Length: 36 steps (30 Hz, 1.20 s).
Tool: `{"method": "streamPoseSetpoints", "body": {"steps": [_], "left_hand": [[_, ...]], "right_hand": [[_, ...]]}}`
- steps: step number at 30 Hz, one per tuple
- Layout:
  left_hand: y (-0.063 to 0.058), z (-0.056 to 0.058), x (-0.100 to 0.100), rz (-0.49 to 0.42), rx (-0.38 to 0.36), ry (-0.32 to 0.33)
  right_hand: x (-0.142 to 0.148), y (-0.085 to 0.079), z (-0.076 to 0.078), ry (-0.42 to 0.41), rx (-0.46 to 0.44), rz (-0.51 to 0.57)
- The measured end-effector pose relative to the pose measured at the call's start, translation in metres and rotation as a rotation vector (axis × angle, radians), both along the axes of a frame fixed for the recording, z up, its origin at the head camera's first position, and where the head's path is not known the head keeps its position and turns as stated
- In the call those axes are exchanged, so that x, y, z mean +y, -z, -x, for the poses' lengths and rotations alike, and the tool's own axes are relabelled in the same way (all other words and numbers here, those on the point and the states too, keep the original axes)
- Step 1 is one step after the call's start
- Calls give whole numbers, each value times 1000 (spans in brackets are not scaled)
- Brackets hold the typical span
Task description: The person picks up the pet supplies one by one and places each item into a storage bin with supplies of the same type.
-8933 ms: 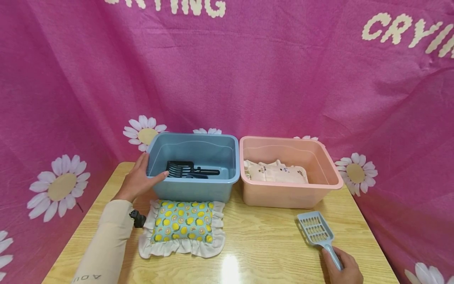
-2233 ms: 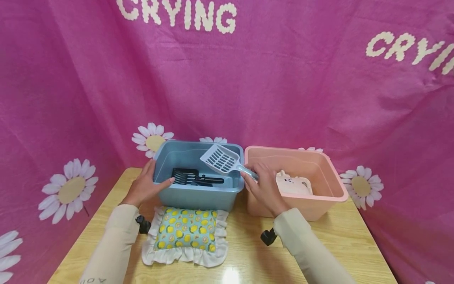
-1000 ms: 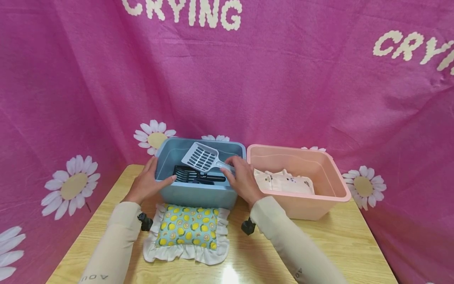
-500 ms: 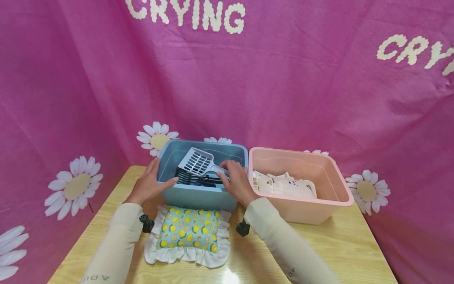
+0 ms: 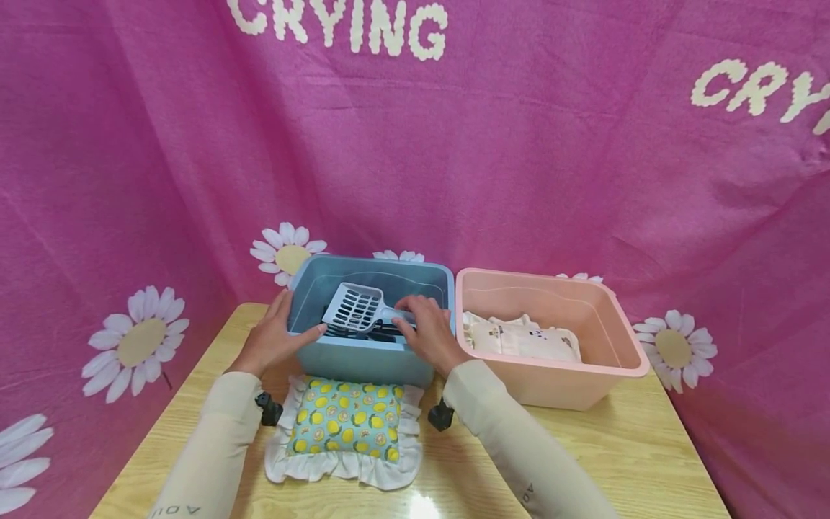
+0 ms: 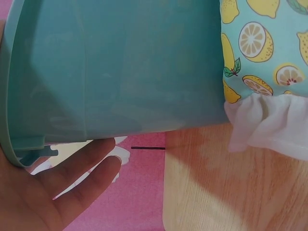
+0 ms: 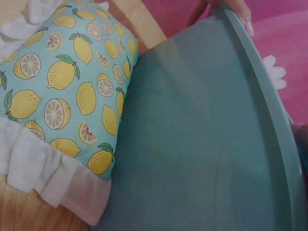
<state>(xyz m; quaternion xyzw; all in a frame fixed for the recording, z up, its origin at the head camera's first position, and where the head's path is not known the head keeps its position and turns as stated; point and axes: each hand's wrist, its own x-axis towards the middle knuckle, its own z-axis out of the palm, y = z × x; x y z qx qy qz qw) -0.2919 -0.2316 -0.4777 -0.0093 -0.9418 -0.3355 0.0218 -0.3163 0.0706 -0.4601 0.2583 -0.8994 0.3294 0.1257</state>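
Observation:
In the head view my right hand [image 5: 426,333] pinches the handle of a light blue litter scoop [image 5: 357,305], whose slotted head is low inside the blue bin [image 5: 363,362]. Beneath it lies a black slotted scoop [image 5: 387,329], mostly covered. My left hand [image 5: 272,337] holds the bin's front left corner, thumb over the rim and fingers along the outer side. In the left wrist view two fingers [image 6: 91,168] show beside the bin wall. The right wrist view has the left hand [image 7: 239,13] at the far end of the rim; the scoop is hidden there.
A lemon-print pillow [image 5: 346,418] with white ruffles lies before the blue bin on the wooden table [image 5: 583,461]. To the right stands a pink bin [image 5: 551,380] holding a cream ruffled pillow [image 5: 521,339]. A magenta curtain [image 5: 415,158] hangs close behind both bins.
The right hand has brought the light blue scoop from the table's right front, leftward over the pink bin, and lowered it into the blue bin. The left hand has stayed at the bin's corner.

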Motion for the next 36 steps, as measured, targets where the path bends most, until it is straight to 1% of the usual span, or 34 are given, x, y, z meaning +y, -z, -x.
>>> {"method": "streamPoseSetpoints", "body": {"steps": [8,13,15,19,22,26,32,36], "left_hand": [[0,0,1,-12,1,0],[0,0,0,-16,-4,2],[0,-1,0,-16,-4,3],[-1,-2,1,-16,0,3],[-2,-2,2,-9,-2,4],[-2,-1,4,1,-6,8],[-2,-2,3,-5,-5,5],[0,-1,1,-5,11,6]], "right_hand": [[-3,-4,0,-3,-63,-48],[-10,-5,-1,5,-73,-41],[-12,-4,-1,5,-59,-47],[-13,0,-3,9,13,-79],[-13,3,-3,14,46,-110],[-11,6,-3,16,53,-141],[-10,6,-3,-14,83,-137],[-10,6,-3,-20,75,-141]]}}
